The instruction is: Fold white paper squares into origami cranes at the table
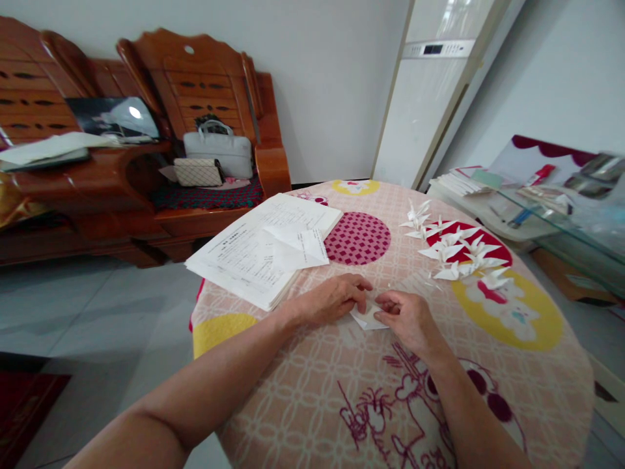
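Note:
My left hand (336, 298) and my right hand (409, 317) meet over a small folded piece of white paper (367, 319) lying on the patterned tablecloth (342, 397). Both hands press and pinch the paper, left fingers curled over its left edge, right fingers closed on its right edge. Most of the paper is hidden under my fingers. A stack of printed sheets (261, 251) lies just beyond my left hand. Several folded white paper cranes (456, 254) sit to the upper right of my right hand.
The round table's cloth has red and yellow circles (357, 238). A wooden bench (146, 163) with a white bag (219, 150) and a small pouch stands at the back left. A tall white unit (430, 91) stands behind. A glass-topped table (551, 202) with clutter sits right.

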`<state>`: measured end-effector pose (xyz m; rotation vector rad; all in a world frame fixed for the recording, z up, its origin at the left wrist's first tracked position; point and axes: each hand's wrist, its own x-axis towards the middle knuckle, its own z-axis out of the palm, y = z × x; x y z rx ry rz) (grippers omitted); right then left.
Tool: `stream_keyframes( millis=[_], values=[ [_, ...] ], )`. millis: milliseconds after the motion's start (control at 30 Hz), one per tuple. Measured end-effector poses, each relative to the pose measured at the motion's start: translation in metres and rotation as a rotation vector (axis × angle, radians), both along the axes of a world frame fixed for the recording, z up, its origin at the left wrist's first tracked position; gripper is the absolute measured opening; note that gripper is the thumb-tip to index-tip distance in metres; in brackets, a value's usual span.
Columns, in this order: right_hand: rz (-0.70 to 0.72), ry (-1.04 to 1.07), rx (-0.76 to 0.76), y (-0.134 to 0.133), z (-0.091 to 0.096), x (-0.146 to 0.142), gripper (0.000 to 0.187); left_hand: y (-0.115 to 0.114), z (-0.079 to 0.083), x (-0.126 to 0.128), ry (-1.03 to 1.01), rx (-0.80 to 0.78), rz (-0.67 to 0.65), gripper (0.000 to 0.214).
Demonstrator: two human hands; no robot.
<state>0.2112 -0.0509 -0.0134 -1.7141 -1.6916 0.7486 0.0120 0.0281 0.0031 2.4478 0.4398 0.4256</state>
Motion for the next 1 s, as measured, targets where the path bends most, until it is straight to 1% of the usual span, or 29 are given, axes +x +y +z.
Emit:
stream_keyframes(
  millis=[100, 167, 267, 333, 467, 567, 733, 800, 933, 1000],
  values=[
    [-0.016, -0.096, -0.002, -0.001, 0.003, 0.002, 0.021, -0.003, 0.006, -0.006, 0.038, 0.020, -0.078, 0.024],
    [-0.038, -0.186, -0.009, -0.002, 0.005, 0.004, 0.019, -0.004, 0.008, -0.009, 0.061, 0.028, -0.100, 0.021],
    [-0.066, -0.311, -0.011, -0.004, 0.007, 0.006, 0.019, -0.003, 0.006, -0.012, 0.079, 0.032, -0.088, 0.029],
    [-0.051, -0.344, -0.006, -0.006, 0.010, 0.005, 0.018, -0.002, 0.003, -0.012, 0.083, 0.032, -0.090, 0.033],
    [0.054, -0.296, 0.030, -0.009, 0.014, 0.001, 0.010, 0.000, -0.002, -0.011, 0.069, 0.013, -0.082, 0.031],
    [0.111, -0.254, 0.046, -0.011, 0.013, 0.001, 0.013, 0.000, -0.003, -0.010, 0.032, -0.024, -0.061, 0.024],
    [0.137, -0.217, 0.040, -0.009, 0.008, 0.004, 0.017, 0.000, -0.001, -0.007, 0.022, -0.076, -0.025, 0.011],
    [0.151, -0.198, 0.042, -0.008, 0.006, 0.005, 0.020, -0.001, 0.000, -0.007, 0.033, -0.088, 0.000, 0.012],
    [0.152, -0.140, 0.055, -0.006, 0.004, 0.006, 0.016, -0.002, 0.003, -0.006, 0.049, -0.088, 0.021, 0.013],
    [0.150, -0.113, 0.036, -0.005, 0.003, 0.008, 0.016, -0.004, 0.005, -0.005, 0.067, -0.077, 0.024, 0.014]
  ],
)
